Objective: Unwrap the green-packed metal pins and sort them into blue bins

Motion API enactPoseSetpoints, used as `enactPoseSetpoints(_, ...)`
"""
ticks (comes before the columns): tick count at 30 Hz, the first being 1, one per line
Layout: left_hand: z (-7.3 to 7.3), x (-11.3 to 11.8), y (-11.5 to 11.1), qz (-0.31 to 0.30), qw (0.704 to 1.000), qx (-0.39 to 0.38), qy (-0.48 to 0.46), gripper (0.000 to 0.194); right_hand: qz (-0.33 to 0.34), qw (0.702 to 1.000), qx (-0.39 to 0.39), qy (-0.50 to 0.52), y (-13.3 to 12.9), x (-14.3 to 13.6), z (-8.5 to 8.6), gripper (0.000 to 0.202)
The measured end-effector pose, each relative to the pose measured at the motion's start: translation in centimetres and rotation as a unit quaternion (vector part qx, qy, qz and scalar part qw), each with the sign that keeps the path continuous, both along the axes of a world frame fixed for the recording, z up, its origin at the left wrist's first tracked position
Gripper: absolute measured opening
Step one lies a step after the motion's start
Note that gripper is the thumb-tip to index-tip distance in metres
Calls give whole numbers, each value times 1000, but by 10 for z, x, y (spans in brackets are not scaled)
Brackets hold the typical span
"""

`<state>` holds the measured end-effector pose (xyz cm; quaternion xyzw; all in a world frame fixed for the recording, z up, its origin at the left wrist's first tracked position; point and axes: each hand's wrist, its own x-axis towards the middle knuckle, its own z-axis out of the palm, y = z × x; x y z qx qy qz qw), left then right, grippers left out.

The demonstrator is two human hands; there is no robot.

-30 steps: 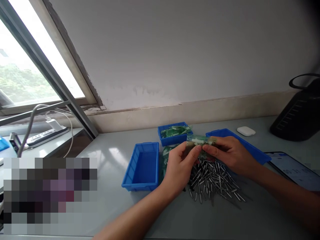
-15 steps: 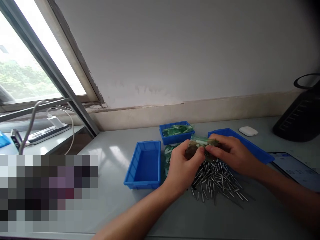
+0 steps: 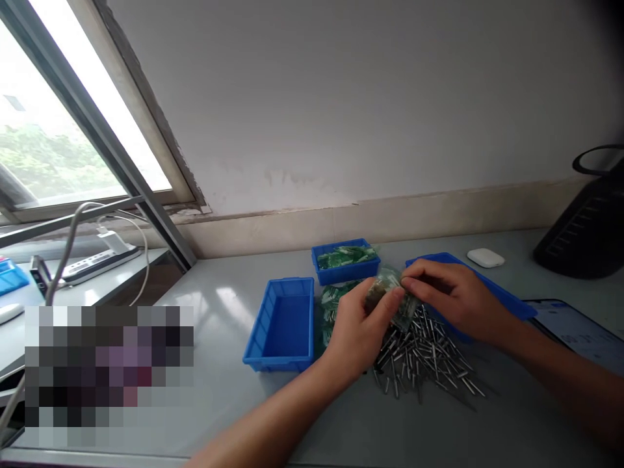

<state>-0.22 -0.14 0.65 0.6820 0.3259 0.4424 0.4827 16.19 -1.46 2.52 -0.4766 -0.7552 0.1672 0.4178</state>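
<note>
A small clear, greenish plastic bag [image 3: 403, 314] is held above a pile of metal rivet-like pieces [image 3: 424, 354]. My left hand [image 3: 358, 320] grips the bag's left side, thumb on top. At the bag's upper right edge, my right hand [image 3: 451, 296] pinches with thumb and forefinger. Green-printed bags [image 3: 334, 302] lie on the table, partly behind my left hand. Behind them is a small blue bin [image 3: 347, 273] with more green-printed bags. An empty blue bin [image 3: 287, 325] stands to the left, and another blue bin [image 3: 502, 296] is partly hidden behind my right hand.
On the right are a phone [image 3: 575, 331], a white case [image 3: 485, 258] and a dark bottle [image 3: 582, 227]. A power strip [image 3: 100, 263] with cables sits at the left by a metal frame. A wall [image 3: 341, 130] rises behind the grey table [image 3: 219, 396].
The bag has turned between my hands, and its clear part now hangs down over the metal pile. My right fingers have shifted slightly up to its edge. The view has moved slightly.
</note>
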Motion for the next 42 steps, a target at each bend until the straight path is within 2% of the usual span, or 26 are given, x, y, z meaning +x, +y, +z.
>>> enactPoseSetpoints(6, 4, 0, -1, -9, 1000, -6, -24, 25, -86, 993, 28, 71, -3, -2, -2, 20)
enactPoseSetpoints(10, 4, 0, 0, 24, 1000, -1, -19, 26, -71, 994, 17, 85, -2, -2, -3, 17)
enactPoseSetpoints(15, 6, -1, 1, 91, 995, -1, -47, 21, -45, 998, 26, 35, -1, -2, -4, 16)
enactPoseSetpoints(22, 9, -4, 3, 162, 985, 53, -31, 18, -70, 996, 59, 3, -1, -1, -10, 16)
enactPoseSetpoints(28, 10, -2, 1, 116, 990, -22, -80, 24, -26, 994, 8, 103, -3, -5, -15, 15)
enactPoseSetpoints(33, 8, -3, -1, 76, 989, -42, -122, 34, -18, 994, 5, 105, -4, -4, -15, 18)
enactPoseSetpoints(36, 8, -5, -1, 72, 987, -44, -136, 42, 3, 993, 21, 114, -2, 1, -17, 23)
enactPoseSetpoints(39, 10, -6, 0, 81, 988, -33, -125, 35, 20, 994, 35, 104, 0, 5, -18, 27)
enactPoseSetpoints(42, 10, -5, 0, 80, 990, -27, -114, 26, -15, 996, 47, 77, 1, 5, -17, 24)
